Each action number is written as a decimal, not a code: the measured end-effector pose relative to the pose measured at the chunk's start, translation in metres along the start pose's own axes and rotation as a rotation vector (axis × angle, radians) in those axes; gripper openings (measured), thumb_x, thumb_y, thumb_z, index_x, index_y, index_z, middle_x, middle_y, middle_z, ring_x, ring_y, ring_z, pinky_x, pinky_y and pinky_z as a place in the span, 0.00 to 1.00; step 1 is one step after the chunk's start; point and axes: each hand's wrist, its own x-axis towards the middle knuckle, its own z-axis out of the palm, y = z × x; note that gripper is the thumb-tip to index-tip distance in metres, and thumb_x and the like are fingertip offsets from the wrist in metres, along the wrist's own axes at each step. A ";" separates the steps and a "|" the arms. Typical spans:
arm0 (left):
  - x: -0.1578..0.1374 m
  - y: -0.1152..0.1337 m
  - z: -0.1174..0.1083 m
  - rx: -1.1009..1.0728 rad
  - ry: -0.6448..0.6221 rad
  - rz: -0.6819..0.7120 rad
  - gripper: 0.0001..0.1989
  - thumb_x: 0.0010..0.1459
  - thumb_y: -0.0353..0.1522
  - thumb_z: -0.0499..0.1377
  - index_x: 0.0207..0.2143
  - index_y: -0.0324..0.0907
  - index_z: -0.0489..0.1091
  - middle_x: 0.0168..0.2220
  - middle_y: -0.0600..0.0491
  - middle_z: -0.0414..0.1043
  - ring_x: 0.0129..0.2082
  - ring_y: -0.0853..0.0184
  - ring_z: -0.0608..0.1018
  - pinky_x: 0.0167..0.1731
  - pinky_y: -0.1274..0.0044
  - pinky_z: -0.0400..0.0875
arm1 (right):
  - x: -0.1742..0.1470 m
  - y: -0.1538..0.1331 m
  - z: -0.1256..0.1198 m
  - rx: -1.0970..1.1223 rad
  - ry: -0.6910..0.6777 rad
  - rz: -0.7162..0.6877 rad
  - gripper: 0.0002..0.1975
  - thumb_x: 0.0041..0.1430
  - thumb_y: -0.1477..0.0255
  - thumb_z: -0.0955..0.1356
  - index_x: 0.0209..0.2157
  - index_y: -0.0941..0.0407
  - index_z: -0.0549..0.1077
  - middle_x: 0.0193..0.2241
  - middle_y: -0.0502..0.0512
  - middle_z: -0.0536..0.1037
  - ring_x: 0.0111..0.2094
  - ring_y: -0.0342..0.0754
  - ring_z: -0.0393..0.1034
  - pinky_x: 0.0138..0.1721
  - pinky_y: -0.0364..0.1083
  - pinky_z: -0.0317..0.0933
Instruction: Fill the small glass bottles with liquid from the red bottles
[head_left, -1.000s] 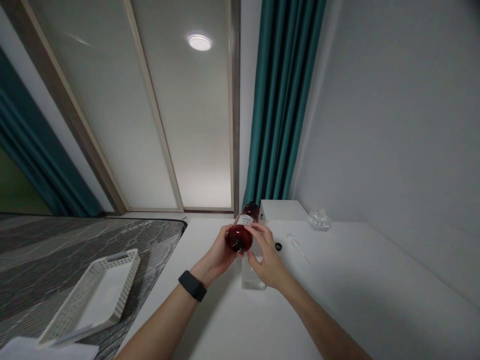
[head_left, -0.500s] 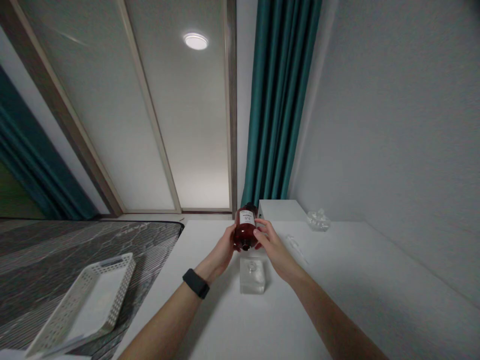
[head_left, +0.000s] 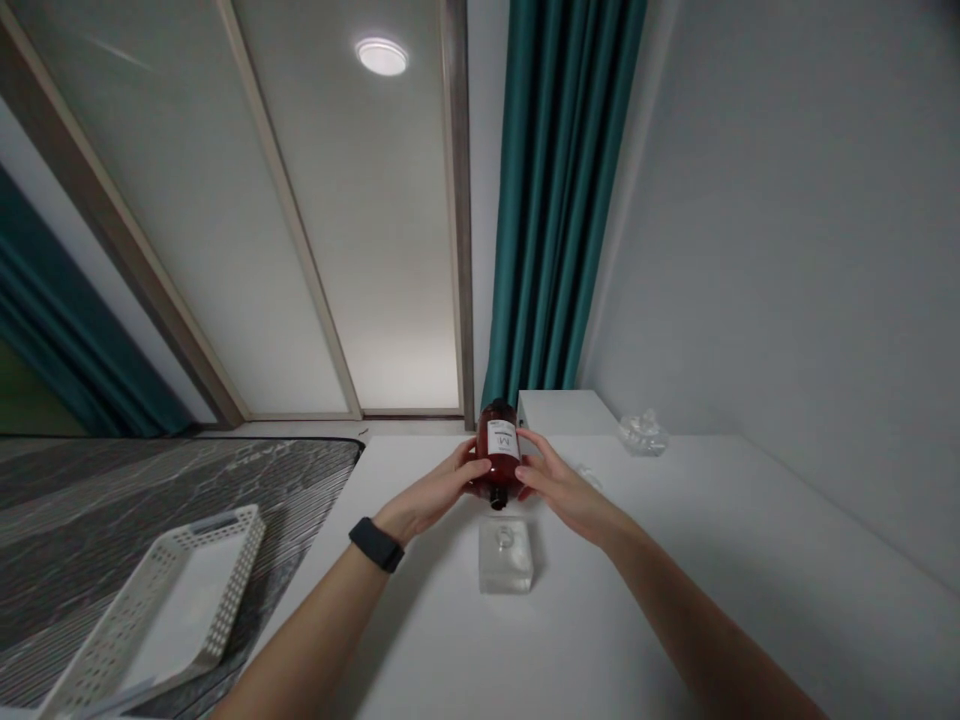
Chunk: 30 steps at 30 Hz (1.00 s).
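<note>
My left hand (head_left: 442,485) grips a dark reddish-brown bottle (head_left: 497,470) with a white label, its thumb across the front. On the bottle's other side, my right hand (head_left: 559,485) holds it with bent fingers. The black neck end points down and toward me. Just below that end, apart from it, a clear square bottle (head_left: 506,570) with a round opening on top stands on the white tabletop (head_left: 450,640). A black band (head_left: 376,544) circles my left wrist.
A white box (head_left: 566,412) stands at the back of the table, with a crumpled clear plastic item (head_left: 643,435) to its right. Some small clear thing lies partly behind my right hand. At lower left, a white perforated basket (head_left: 244,570) rests on a dark grey patterned surface (head_left: 292,490).
Both hands have shifted slightly right with the reddish-brown bottle and turned it more upright in view, neck down. My left thumb now lies further across its front. The camera view has shifted a little.
</note>
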 end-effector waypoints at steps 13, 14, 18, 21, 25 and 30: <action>0.002 -0.008 -0.004 0.007 -0.088 0.006 0.39 0.56 0.34 0.67 0.65 0.41 0.53 0.62 0.37 0.61 0.57 0.52 0.70 0.56 0.59 0.64 | -0.014 0.024 0.014 0.060 0.116 -0.126 0.38 0.60 0.59 0.71 0.66 0.48 0.52 0.55 0.58 0.73 0.53 0.55 0.70 0.57 0.57 0.61; 0.001 -0.008 -0.004 0.009 -0.087 0.000 0.40 0.56 0.34 0.67 0.65 0.40 0.52 0.62 0.37 0.62 0.58 0.51 0.70 0.57 0.58 0.63 | -0.015 0.024 0.016 0.051 0.130 -0.128 0.38 0.59 0.58 0.71 0.66 0.48 0.53 0.55 0.59 0.73 0.54 0.55 0.69 0.57 0.57 0.61; -0.002 -0.004 -0.004 0.020 -0.104 -0.026 0.42 0.55 0.33 0.67 0.66 0.41 0.49 0.63 0.35 0.60 0.59 0.49 0.69 0.57 0.56 0.64 | -0.018 0.024 0.020 0.020 0.155 -0.114 0.40 0.58 0.56 0.71 0.67 0.48 0.52 0.60 0.60 0.69 0.56 0.57 0.68 0.56 0.58 0.62; -0.005 -0.002 -0.003 0.033 -0.122 -0.034 0.41 0.57 0.33 0.66 0.67 0.42 0.48 0.64 0.35 0.59 0.59 0.48 0.70 0.54 0.55 0.67 | -0.020 0.024 0.020 0.012 0.162 -0.104 0.41 0.58 0.56 0.71 0.67 0.47 0.51 0.63 0.60 0.64 0.58 0.58 0.66 0.55 0.58 0.64; -0.008 0.003 0.000 0.051 -0.134 -0.046 0.43 0.56 0.33 0.67 0.67 0.43 0.47 0.64 0.34 0.59 0.58 0.47 0.70 0.51 0.56 0.69 | -0.021 0.026 0.020 -0.005 0.156 -0.122 0.41 0.58 0.56 0.71 0.68 0.47 0.51 0.63 0.61 0.63 0.58 0.59 0.66 0.55 0.59 0.64; -0.011 0.008 0.001 0.048 -0.173 -0.045 0.46 0.55 0.33 0.67 0.68 0.44 0.44 0.62 0.35 0.62 0.58 0.47 0.70 0.50 0.57 0.70 | -0.023 0.025 0.020 -0.009 0.153 -0.129 0.41 0.58 0.57 0.71 0.68 0.46 0.50 0.65 0.61 0.60 0.58 0.58 0.66 0.56 0.58 0.64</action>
